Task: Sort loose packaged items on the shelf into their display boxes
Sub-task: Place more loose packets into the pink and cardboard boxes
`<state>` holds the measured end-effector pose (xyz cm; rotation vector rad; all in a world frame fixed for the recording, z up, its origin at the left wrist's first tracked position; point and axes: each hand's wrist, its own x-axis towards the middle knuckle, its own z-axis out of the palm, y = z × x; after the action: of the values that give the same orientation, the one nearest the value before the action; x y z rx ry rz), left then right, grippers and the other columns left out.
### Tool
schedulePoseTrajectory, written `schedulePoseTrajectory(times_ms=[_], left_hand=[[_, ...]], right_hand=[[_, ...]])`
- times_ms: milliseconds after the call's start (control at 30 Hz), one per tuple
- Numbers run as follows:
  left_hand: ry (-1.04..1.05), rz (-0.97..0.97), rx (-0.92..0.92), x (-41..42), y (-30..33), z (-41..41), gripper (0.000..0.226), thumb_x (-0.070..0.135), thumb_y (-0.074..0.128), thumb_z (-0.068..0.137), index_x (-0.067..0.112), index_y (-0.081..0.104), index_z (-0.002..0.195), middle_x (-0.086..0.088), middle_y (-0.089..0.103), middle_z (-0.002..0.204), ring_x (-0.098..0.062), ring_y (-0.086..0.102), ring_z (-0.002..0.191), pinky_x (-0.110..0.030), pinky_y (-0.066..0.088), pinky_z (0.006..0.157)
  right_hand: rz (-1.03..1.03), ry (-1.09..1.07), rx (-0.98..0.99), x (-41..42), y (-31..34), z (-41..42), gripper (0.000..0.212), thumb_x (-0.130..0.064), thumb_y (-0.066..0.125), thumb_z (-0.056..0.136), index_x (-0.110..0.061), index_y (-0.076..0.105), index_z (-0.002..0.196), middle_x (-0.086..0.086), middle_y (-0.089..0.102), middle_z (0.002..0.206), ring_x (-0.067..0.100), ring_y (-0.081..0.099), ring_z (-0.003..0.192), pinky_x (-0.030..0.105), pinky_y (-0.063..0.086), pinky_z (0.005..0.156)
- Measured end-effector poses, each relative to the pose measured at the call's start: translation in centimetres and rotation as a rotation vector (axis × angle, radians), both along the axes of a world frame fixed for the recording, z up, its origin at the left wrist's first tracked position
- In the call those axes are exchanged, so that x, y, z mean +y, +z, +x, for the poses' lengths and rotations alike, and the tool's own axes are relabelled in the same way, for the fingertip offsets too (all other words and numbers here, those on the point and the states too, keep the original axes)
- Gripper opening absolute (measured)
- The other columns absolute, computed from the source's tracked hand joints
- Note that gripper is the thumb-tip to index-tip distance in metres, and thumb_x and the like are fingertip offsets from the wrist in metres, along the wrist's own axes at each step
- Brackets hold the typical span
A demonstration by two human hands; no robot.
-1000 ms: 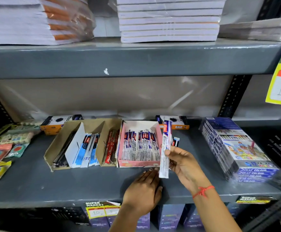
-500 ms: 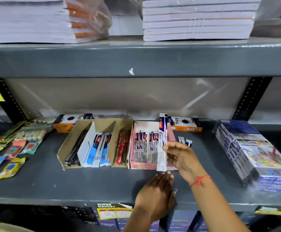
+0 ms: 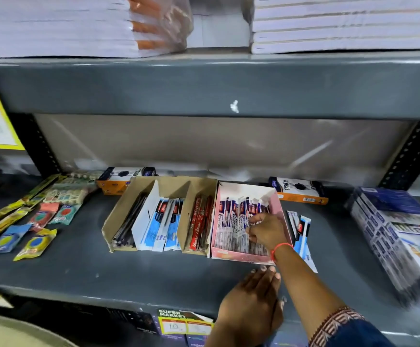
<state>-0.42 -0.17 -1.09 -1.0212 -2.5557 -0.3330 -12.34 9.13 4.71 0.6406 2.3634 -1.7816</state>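
Where half a second ago the right hand (image 3: 266, 232) held a long white pen packet upright at the right wall of the pink display box (image 3: 241, 256), it now reaches down inside that box, fingers curled among the upright packets (image 3: 231, 229); whether it still grips one I cannot tell. The left hand (image 3: 252, 304) lies flat and spread on the grey metal shelf (image 3: 91, 271) just in front of the box, as before, holding nothing. Just right of the box, loose flat packets (image 3: 301, 231) with blue-and-white glossy wrappers lie on the shelf. Touching the box's left wall stands a brown cardboard box (image 3: 118, 221) with dividers, holding red, blue and dark pen packs. A red thread (image 3: 280, 247) circles the right wrist.
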Motion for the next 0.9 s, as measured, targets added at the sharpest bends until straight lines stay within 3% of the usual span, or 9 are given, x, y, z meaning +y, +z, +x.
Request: schedulePoseTrajectory(times_ms=[100, 200, 233, 333, 400, 533, 633, 833, 900], left_hand=[[-0.003, -0.011, 0.024, 0.1, -0.1, 0.0, 0.044, 0.036, 0.067, 0.071, 0.012, 0.070, 0.107, -0.003, 0.070, 0.111, -0.015, 0.065, 0.102, -0.025, 0.049, 0.092], [-0.008, -0.024, 0.038, 0.0, -0.1, 0.0, 0.044, 0.038, 0.066, 0.072, 0.013, 0.069, 0.108, -0.001, 0.070, 0.112, -0.013, 0.065, 0.102, -0.024, 0.049, 0.092], [-0.016, -0.013, 0.021, 0.1, 0.0, 0.0, 0.044, 0.038, 0.067, 0.071, 0.014, 0.069, 0.108, -0.001, 0.070, 0.111, -0.012, 0.066, 0.101, -0.023, 0.049, 0.092], [-0.017, 0.004, -0.019, 0.1, 0.1, 0.1, 0.041, 0.038, 0.054, 0.077, 0.015, 0.070, 0.107, 0.000, 0.071, 0.111, -0.011, 0.066, 0.100, -0.022, 0.049, 0.091], [-0.029, 0.011, -0.053, 0.1, 0.2, 0.2, 0.042, 0.037, 0.049, 0.079, 0.015, 0.069, 0.108, 0.000, 0.070, 0.112, -0.012, 0.066, 0.101, -0.023, 0.049, 0.091], [-0.040, -0.047, -0.056, 0.0, 0.6, 0.4, 0.044, 0.044, 0.064, 0.072, 0.019, 0.070, 0.108, 0.005, 0.070, 0.112, -0.007, 0.064, 0.103, -0.021, 0.048, 0.092], [-0.024, -0.074, -0.058, 0.0, 0.9, 0.5, 0.045, 0.047, 0.064, 0.072, 0.022, 0.070, 0.108, 0.008, 0.070, 0.112, -0.004, 0.063, 0.104, -0.019, 0.047, 0.092], [0.007, -0.084, -0.114, 0.0, 1.1, 0.5, 0.044, 0.043, 0.055, 0.078, 0.019, 0.067, 0.113, 0.006, 0.068, 0.115, -0.006, 0.062, 0.107, -0.022, 0.045, 0.094], [0.027, -0.074, -0.154, -0.1, 1.0, 0.4, 0.048, 0.038, 0.044, 0.088, 0.014, 0.054, 0.129, -0.003, 0.057, 0.132, -0.013, 0.052, 0.122, -0.030, 0.031, 0.107]], right_hand=[[0.078, 0.013, 0.027, -0.2, -0.2, -0.3, 0.011, 0.011, 0.058, 0.080, 0.005, 0.061, 0.089, 0.015, 0.066, 0.083, 0.020, 0.061, 0.068, 0.029, 0.059, 0.067], [0.280, 0.075, 0.120, -0.1, 0.7, 0.3, 0.015, 0.004, 0.055, 0.081, 0.006, 0.067, 0.089, 0.013, 0.068, 0.075, 0.027, 0.063, 0.073, 0.043, 0.046, 0.101], [0.322, 0.036, 0.195, 0.2, 1.2, 0.8, 0.017, 0.002, 0.053, 0.081, 0.002, 0.069, 0.086, 0.016, 0.071, 0.083, 0.030, 0.065, 0.080, 0.038, 0.046, 0.100], [0.338, -0.354, 0.439, 2.7, 2.7, 2.9, 0.024, 0.003, 0.050, 0.080, -0.007, 0.072, 0.083, 0.020, 0.072, 0.092, 0.034, 0.065, 0.081, 0.031, 0.051, 0.071], [0.322, -0.568, 0.427, 5.4, 2.4, 4.4, 0.023, 0.000, 0.049, 0.081, -0.008, 0.068, 0.091, 0.021, 0.068, 0.101, 0.035, 0.062, 0.088, 0.030, 0.046, 0.072], [0.508, -0.224, 0.006, 7.5, 0.3, 5.8, 0.027, -0.019, 0.057, 0.084, 0.000, 0.057, 0.104, 0.026, 0.063, 0.111, 0.041, 0.057, 0.107, 0.041, 0.045, 0.091], [0.597, -0.096, -0.048, 6.9, -0.7, 6.5, 0.031, -0.012, 0.051, 0.086, 0.002, 0.049, 0.114, 0.030, 0.056, 0.119, 0.042, 0.050, 0.115, 0.042, 0.043, 0.093], [0.401, -0.190, -0.054, 8.3, -0.8, 6.0, 0.037, 0.002, 0.058, 0.078, 0.000, 0.050, 0.113, 0.027, 0.061, 0.113, 0.040, 0.058, 0.105, 0.029, 0.043, 0.072], [0.306, -0.207, -0.071, 9.3, -0.8, 5.5, 0.041, 0.004, 0.065, 0.071, 0.003, 0.057, 0.112, 0.024, 0.064, 0.105, 0.034, 0.061, 0.097, 0.022, 0.041, 0.061]])
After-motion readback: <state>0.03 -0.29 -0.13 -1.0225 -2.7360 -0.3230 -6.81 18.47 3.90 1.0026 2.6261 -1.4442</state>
